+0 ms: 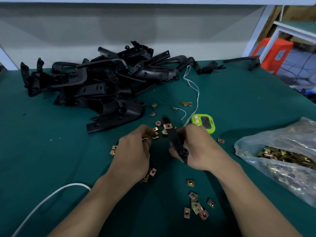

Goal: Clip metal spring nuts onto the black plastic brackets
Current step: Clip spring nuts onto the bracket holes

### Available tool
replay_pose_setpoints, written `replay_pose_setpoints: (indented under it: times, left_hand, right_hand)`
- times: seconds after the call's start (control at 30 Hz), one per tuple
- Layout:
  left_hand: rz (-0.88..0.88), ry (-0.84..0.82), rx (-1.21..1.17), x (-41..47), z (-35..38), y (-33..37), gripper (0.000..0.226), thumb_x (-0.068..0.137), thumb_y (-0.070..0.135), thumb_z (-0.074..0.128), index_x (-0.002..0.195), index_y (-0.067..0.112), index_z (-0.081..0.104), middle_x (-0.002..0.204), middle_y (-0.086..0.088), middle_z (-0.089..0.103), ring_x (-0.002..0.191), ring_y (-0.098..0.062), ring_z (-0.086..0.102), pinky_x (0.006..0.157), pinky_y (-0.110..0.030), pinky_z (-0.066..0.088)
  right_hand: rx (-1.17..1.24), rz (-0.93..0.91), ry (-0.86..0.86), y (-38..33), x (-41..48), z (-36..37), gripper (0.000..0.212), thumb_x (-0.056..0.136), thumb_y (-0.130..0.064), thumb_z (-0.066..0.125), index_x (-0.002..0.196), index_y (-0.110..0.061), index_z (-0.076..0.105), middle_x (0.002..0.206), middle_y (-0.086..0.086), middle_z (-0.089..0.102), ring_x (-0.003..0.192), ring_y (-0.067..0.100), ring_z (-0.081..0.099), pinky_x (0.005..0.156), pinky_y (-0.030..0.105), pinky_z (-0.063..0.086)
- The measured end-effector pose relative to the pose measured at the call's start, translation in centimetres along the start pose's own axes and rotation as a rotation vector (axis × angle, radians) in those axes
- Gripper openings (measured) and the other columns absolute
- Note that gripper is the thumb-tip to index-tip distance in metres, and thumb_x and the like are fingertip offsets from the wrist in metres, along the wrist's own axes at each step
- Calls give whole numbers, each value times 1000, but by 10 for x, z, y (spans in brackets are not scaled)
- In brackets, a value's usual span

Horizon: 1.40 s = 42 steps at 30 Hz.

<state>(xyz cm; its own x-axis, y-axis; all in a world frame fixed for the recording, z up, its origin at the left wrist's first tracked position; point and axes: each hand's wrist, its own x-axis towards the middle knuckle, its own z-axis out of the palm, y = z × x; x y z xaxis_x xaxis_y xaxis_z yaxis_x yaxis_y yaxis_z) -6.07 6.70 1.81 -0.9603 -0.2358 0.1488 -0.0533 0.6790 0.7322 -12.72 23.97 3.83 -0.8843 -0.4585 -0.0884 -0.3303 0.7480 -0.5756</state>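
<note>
Green worktop (pixel 68 159): the right hand (pixel 201 149) grips a black bracket (pixel 172 135), its long axis pointing away and slightly left, a spring nut (pixel 168 126) clipped near the far end; the left hand (pixel 133 151) pinches a loose nut (pixel 145 138). Behind-left, a bracket pile (pixel 95 82); at the right edge, a nut bag (pixel 282 151).

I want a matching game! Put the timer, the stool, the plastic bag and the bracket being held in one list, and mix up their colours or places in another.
Things: 1 timer; 2 stool; 3 plastic bag; 4 held bracket.
Matches: A in the right hand; B green; C holds spring nuts; D orange.
Pairs: 1-B, 2-D, 3-C, 4-A.
</note>
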Motion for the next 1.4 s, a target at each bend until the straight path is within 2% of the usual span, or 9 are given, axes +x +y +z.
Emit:
replay_pose_setpoints:
  times: [0.1, 0.2, 0.27, 0.4, 0.53, 0.63, 0.87, 1.13, 1.4]
  left_hand:
    - [100, -43, 64, -2, 3, 1, 21, 100, 10, 54, 98, 26, 66, 83, 15, 61, 83, -2, 57, 71, -15, 43]
    - [249, -7, 167, -3, 2, 3, 8, 93, 25, 69, 99, 28, 72, 92, 16, 66, 94, -10, 55, 84, -28, 42]
    - [293, 27, 181, -5, 3, 4, 28, 81, 34, 78, 109, 35, 73, 99, 26, 64, 103, -4, 51, 89, -21, 35]
    - [114, 9, -185, -9, 4, 6, 23, 76, 48, 78, 98, 53, 73, 92, 27, 70, 93, 3, 63, 79, -13, 46]
    - [51, -8, -505, -7, 2, 7, 6, 80, 37, 81, 84, 40, 80, 80, 13, 77, 74, -4, 70, 67, -16, 53]
    - [-13, 13, -619, -5, 3, 8, 9, 84, 25, 80, 82, 33, 79, 77, 8, 77, 71, -1, 68, 66, -11, 50]
    - [-44, -181, -647, -2, -2, 6, 19, 96, 12, 67, 81, 23, 72, 81, -2, 79, 74, -15, 72, 62, -18, 51]
    - [-49, -82, -655, -3, 1, 3, 24, 75, 6, 87, 78, 29, 81, 78, 2, 78, 72, -9, 74, 66, -14, 54]
    - [26, -106, -601, -3, 1, 3, 27, 61, 16, 91, 80, 32, 78, 78, 3, 77, 70, -7, 71, 65, -18, 54]
  right_hand:
    - [123, -42, 67, 3, -3, -5, 30, 79, -15, 70, 57, -15, 50, 52, -1, 38, 57, 12, 30, 51, 34, 31]
    - [270, -45, 91, 4, -5, -11, 30, 81, -15, 69, 56, -17, 51, 52, -4, 42, 50, 19, 37, 48, 43, 36]
    - [495, -14, 89, 2, -6, -14, 20, 82, -13, 68, 64, -8, 61, 53, 3, 52, 47, 18, 42, 47, 38, 35]
    - [792, 17, 91, -6, -6, -9, 20, 90, -5, 69, 71, -10, 67, 58, 6, 59, 45, 15, 45, 46, 24, 39]
    - [894, 32, -8, -13, -9, -4, 21, 92, -8, 70, 72, -14, 68, 56, 0, 59, 43, 8, 45, 44, 18, 38]
    - [748, 35, 113, -11, -8, -10, 20, 86, -13, 77, 69, -15, 68, 56, 0, 58, 46, 12, 48, 49, 23, 39]
    - [-240, 126, 422, 5, -5, -12, 17, 76, -31, 75, 79, -24, 60, 66, -6, 47, 67, 32, 41, 59, 35, 36]
    - [-294, 117, 398, 6, -1, -2, 22, 78, -35, 77, 95, -35, 64, 83, 1, 53, 70, 29, 42, 64, 33, 36]
    - [-301, 93, 371, 3, -2, 1, 21, 77, -27, 74, 96, -32, 66, 70, -5, 43, 70, 31, 49, 64, 34, 41]
